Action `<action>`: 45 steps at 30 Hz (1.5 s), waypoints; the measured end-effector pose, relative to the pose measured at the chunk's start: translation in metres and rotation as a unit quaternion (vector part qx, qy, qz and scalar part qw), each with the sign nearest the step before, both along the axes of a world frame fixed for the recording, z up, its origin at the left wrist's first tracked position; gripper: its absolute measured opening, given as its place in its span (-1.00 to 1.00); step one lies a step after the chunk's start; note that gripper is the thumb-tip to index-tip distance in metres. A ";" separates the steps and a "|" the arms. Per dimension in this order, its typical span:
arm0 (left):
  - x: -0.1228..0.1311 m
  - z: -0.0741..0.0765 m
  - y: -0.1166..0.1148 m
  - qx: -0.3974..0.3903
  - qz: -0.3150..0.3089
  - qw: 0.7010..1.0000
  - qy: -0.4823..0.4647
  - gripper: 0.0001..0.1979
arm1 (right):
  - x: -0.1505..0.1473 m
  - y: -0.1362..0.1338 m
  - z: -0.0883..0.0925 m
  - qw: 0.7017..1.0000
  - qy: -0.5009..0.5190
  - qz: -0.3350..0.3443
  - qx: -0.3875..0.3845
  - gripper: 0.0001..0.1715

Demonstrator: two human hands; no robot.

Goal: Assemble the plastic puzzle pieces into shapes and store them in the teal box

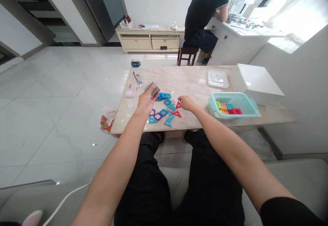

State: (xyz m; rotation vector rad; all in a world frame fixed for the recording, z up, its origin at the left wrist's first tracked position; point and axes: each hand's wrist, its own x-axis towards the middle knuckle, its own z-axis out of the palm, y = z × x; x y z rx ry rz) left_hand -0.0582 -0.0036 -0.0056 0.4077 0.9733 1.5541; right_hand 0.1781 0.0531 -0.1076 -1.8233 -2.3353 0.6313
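Note:
My left hand (147,102) is closed around a stack of grey interlocking plastic tiles (153,89), held above the table's left half. My right hand (187,103) has its fingers pinched at the top of a red triangular tile (178,105), low over the table. Between and below the hands lie blue tiles (167,103), a stack of blue tiles (164,96), purple tiles (158,116) and another red triangular tile (176,113). A small white tile (130,106) rests apart on the left.
A teal-rimmed bin (246,107) with colourful tiles stands right, near a clear lid (217,79) and white box (261,79). A pink item (131,90) and a clear bottle with a dark cap (135,64) sit left. A person (205,14) sits beyond the table.

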 end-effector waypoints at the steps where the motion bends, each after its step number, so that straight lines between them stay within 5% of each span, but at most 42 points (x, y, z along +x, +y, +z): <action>1: 0.002 0.000 -0.001 0.001 0.006 1.000 -0.006 -0.70 | -0.005 0.005 -0.005 1.000 -0.007 -0.006 -0.006 -0.45; 9: 0.015 0.009 -0.004 -0.004 0.022 0.999 -0.046 -0.74 | -0.042 0.021 -0.028 0.997 -0.043 -0.039 -0.049 -0.33; 20: 0.005 0.007 -0.003 -0.015 0.034 0.998 -0.050 -0.79 | -0.053 0.017 -0.030 0.992 -0.043 -0.111 -0.035 -0.40; 23: 0.006 0.001 -0.003 -0.032 0.038 0.997 -0.052 -0.76 | -0.049 0.016 -0.027 0.987 -0.019 -0.159 -0.025 -0.38; 28: 0.007 -0.003 -0.001 -0.054 0.044 0.996 -0.050 -0.76 | -0.034 0.019 -0.010 0.969 0.080 -0.234 -0.022 -0.74; 31: 0.007 -0.003 0.002 -0.039 0.005 0.999 -0.034 -0.76 | -0.030 0.026 0.009 0.951 0.160 -0.265 -0.002 -0.74; 34: 0.010 0.000 0.006 -0.002 -0.037 0.999 -0.009 -0.75 | -0.030 0.028 0.036 0.909 0.311 -0.276 0.007 -0.65; 37: 0.018 0.003 0.008 0.026 -0.074 0.997 0.006 -0.72 | -0.029 0.016 0.062 0.768 0.599 -0.222 -0.050 -0.63; 39: 0.025 0.005 0.008 0.035 -0.107 0.994 0.015 -0.71 | -0.028 0.002 0.074 0.699 0.686 -0.176 -0.101 -0.61; 41: 0.032 0.008 0.006 0.038 -0.134 0.990 0.026 -0.70 | -0.027 -0.013 0.082 0.679 0.704 -0.158 -0.135 -0.58; 45: 0.042 0.010 -0.003 0.054 -0.161 0.984 0.059 -0.66 | -0.030 -0.035 0.088 0.684 0.697 -0.158 -0.143 -0.54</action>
